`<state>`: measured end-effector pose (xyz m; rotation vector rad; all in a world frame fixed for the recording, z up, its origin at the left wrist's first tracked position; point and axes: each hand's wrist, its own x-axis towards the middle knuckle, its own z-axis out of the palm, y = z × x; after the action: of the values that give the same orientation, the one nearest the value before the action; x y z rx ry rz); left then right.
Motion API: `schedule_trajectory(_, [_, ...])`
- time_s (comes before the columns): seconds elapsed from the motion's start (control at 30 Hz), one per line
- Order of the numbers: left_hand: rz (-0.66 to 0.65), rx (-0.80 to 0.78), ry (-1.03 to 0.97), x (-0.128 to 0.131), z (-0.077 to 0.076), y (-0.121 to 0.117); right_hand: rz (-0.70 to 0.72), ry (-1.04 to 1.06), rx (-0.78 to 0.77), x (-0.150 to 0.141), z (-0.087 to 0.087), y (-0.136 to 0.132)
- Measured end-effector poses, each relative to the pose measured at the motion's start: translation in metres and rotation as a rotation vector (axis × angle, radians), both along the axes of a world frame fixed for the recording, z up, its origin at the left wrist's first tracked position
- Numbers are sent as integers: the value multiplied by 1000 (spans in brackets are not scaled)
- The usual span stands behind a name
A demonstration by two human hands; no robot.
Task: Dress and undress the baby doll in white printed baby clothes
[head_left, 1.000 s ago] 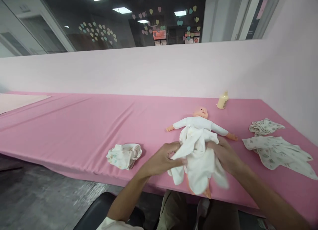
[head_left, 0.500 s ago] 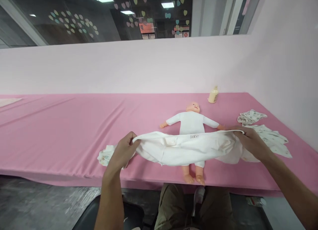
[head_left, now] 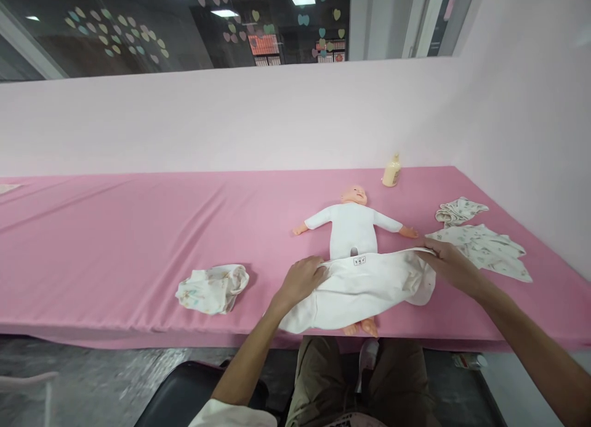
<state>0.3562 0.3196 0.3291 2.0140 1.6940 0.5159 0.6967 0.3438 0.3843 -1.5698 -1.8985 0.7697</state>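
Observation:
A baby doll (head_left: 353,227) dressed in white lies on its back with arms spread. Over its lower body hangs a white baby garment (head_left: 355,298) with a small printed mark near its upper edge. My left hand (head_left: 302,279) grips that edge on the left, fingers closed on the cloth. At the opposite end, my right hand (head_left: 446,264) pinches the same edge, close to the doll's hand. The cloth hides most of the doll's legs; its feet show below. Whether the garment touches the doll I cannot tell.
A crumpled patterned cloth (head_left: 212,288) lies to the left on the pink table cover (head_left: 115,248). Folded patterned clothes (head_left: 489,248) and a smaller bundle (head_left: 460,211) lie at right. A pale yellow bottle (head_left: 391,171) stands behind the doll. A black chair (head_left: 184,393) is below.
My left hand has moved right, bringing the two ends of the white garment closer together, so it is less stretched. The crumpled cloth at left is now uncovered. The view has shifted slightly.

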Motion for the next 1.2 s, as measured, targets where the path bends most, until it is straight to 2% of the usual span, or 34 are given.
schedule_trajectory(0.1, [1, 146, -65, -13, 15, -3, 45, -33, -29, 7, 10, -5])
schedule_trajectory(0.17, [81, 205, -157, -28, 35, -13, 41, -18, -38, 10, 20, -12])
schedule_trajectory(0.27, [225, 206, -280, -54, 69, -38, 40, 46, -21, 13, 33, -27])
schedule_trajectory(0.37, [341, 311, -415, -76, 95, -65, -10, 155, 57, 8, 48, -42])
schedule_trajectory(0.47, [409, 473, -406, -95, 114, -80, -107, 306, 43, -10, 69, -52])
schedule_trajectory(0.53, [461, 519, -356, -107, 128, -79, -155, 356, 39, -29, 85, -49])
schedule_trajectory(0.6, [532, 462, -277, -123, 140, -67, -122, 359, 54, -53, 94, -36])
schedule_trajectory(0.7, [589, 305, -100, -153, 148, -33, -5, 398, -6, -94, 86, 4])
schedule_trajectory(0.73, [581, 251, -45, -164, 145, -17, 20, 415, -35, -109, 77, 20])
schedule_trajectory(0.8, [480, 155, 63, -183, 130, 17, 19, 394, -60, -140, 52, 54])
schedule_trajectory(0.87, [456, 60, 240, -192, 104, 48, 27, 263, -35, -168, 24, 84])
schedule_trajectory(0.93, [458, 0, 298, -188, 74, 72, 13, 42, 13, -188, -1, 105])
schedule_trajectory(1.0, [395, 26, 299, -169, 46, 84, -2, -47, 37, -196, -19, 118])
schedule_trajectory(1.07, [286, 69, 252, -136, 25, 89, -7, -95, 55, -195, -30, 125])
schedule_trajectory(1.13, [183, 108, 192, -97, 13, 90, -6, -166, 88, -189, -35, 127])
schedule_trajectory(1.2, [57, 149, 58, -58, 7, 94, 0, -220, 119, -180, -37, 125])
